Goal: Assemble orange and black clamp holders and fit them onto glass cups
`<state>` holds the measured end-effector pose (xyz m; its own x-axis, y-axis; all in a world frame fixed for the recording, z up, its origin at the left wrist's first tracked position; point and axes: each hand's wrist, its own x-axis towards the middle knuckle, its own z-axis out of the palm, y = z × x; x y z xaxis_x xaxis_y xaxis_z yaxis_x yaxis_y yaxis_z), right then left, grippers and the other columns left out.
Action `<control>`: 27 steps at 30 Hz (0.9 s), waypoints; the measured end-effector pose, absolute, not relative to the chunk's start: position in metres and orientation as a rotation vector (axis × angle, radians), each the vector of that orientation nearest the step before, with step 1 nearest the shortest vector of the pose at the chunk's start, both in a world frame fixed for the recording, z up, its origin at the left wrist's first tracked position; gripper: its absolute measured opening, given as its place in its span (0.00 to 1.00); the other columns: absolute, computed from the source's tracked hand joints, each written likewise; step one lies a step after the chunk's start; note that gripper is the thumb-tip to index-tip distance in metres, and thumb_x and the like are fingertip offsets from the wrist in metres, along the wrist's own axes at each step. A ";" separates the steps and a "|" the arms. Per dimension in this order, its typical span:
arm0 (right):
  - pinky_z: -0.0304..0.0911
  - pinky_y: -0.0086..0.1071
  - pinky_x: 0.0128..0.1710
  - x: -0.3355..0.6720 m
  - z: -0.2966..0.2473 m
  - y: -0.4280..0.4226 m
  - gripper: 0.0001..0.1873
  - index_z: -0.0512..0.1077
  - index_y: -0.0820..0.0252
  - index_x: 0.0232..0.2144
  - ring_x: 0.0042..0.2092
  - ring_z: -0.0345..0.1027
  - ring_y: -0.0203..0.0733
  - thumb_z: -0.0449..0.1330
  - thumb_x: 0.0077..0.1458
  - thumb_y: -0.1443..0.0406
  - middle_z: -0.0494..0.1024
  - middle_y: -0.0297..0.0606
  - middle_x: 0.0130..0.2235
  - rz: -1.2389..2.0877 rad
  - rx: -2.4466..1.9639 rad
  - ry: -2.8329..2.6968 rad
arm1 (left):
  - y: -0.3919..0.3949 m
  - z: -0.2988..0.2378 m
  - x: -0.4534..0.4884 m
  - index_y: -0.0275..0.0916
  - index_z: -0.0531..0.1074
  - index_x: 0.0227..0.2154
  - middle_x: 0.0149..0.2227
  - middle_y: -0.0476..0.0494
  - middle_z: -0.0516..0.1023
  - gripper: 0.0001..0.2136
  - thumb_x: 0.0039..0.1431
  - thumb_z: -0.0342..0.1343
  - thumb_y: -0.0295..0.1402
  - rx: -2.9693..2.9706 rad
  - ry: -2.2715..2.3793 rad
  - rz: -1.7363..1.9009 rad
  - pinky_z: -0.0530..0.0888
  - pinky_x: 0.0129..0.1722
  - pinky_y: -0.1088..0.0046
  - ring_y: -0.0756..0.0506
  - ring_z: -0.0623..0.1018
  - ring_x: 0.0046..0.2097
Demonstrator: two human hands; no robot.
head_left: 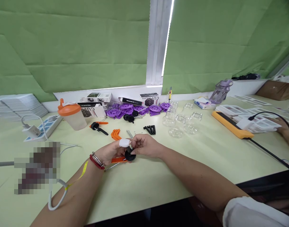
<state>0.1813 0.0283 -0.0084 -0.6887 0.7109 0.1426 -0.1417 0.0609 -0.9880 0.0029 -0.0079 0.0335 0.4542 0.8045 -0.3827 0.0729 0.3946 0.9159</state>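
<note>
Centre frame: your left hand (110,152) pinches a white cap (124,142); your right hand (146,145) pinches the black round part (130,155) beneath it.

Both hands on small black wheel part
Left hand (111,152) and right hand (145,145) pinch black wheel (130,155) over worktop (158,176); purple wheels (135,109) behind.

Both forearms are bare up past the elbows. On the wrist behind the left hand (110,152) sits a red band (96,162), and a thin silver bangle (97,158) lies just on the hand side of the red band. From the red band a narrow yellow strip (79,176) trails back along the forearm. The right hand (148,145) wears nothing. Far up that arm from the red band, a white sleeve (253,215) covers the upper arm.
</note>
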 end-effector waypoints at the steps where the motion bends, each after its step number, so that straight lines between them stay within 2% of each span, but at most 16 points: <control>1: 0.63 0.30 0.34 0.181 -0.008 0.028 0.16 0.67 0.62 0.28 0.29 0.64 0.31 0.69 0.37 0.67 0.69 0.29 0.27 1.703 -0.573 -1.695 | -0.008 0.034 0.003 0.39 0.72 0.27 0.26 0.46 0.77 0.17 0.41 0.59 0.48 1.077 1.004 0.579 0.70 0.33 0.67 0.45 0.74 0.30; 7: 0.62 0.29 0.33 0.182 -0.008 0.028 0.15 0.66 0.62 0.27 0.30 0.64 0.31 0.69 0.37 0.68 0.70 0.29 0.28 1.706 -0.563 -1.685 | -0.006 0.030 0.001 0.39 0.72 0.28 0.25 0.46 0.75 0.17 0.42 0.58 0.49 1.086 0.994 0.583 0.70 0.32 0.69 0.45 0.74 0.29; 14: 0.61 0.27 0.31 0.181 -0.005 0.027 0.18 0.68 0.62 0.31 0.29 0.62 0.30 0.69 0.35 0.69 0.69 0.28 0.28 1.683 -0.571 -1.692 | -0.005 0.028 0.001 0.38 0.70 0.27 0.25 0.46 0.74 0.17 0.42 0.59 0.48 1.072 0.988 0.595 0.71 0.34 0.68 0.45 0.74 0.31; 16: 0.62 0.28 0.33 0.181 -0.005 0.027 0.19 0.70 0.62 0.33 0.29 0.63 0.30 0.69 0.35 0.70 0.69 0.28 0.28 1.694 -0.569 -1.688 | -0.005 0.028 0.001 0.38 0.71 0.28 0.25 0.47 0.74 0.16 0.43 0.59 0.47 1.073 0.983 0.592 0.71 0.34 0.68 0.45 0.74 0.31; 20: 0.63 0.32 0.37 0.182 -0.006 0.028 0.15 0.71 0.63 0.30 0.31 0.65 0.33 0.69 0.36 0.69 0.72 0.30 0.29 1.713 -0.577 -1.721 | -0.005 0.027 0.001 0.40 0.72 0.32 0.26 0.47 0.75 0.15 0.43 0.59 0.43 1.069 0.983 0.595 0.72 0.33 0.68 0.45 0.75 0.31; 24: 0.62 0.30 0.34 0.182 -0.008 0.029 0.14 0.68 0.63 0.26 0.30 0.64 0.32 0.69 0.36 0.68 0.71 0.30 0.29 1.703 -0.599 -1.722 | -0.003 0.025 0.000 0.39 0.71 0.29 0.25 0.47 0.75 0.14 0.42 0.60 0.43 1.049 0.966 0.607 0.72 0.32 0.68 0.45 0.75 0.29; 27: 0.60 0.28 0.31 0.182 -0.008 0.028 0.16 0.68 0.62 0.29 0.29 0.62 0.30 0.69 0.37 0.69 0.69 0.28 0.27 1.682 -0.573 -1.709 | -0.003 0.024 -0.001 0.39 0.70 0.26 0.23 0.47 0.74 0.14 0.43 0.59 0.44 1.043 0.951 0.608 0.72 0.32 0.68 0.44 0.75 0.29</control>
<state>0.1817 0.0282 -0.0084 -0.6839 0.7136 0.1519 -0.1405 0.0755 -0.9872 -0.0008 -0.0032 0.0243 0.4794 0.8008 -0.3590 0.0104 0.4038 0.9148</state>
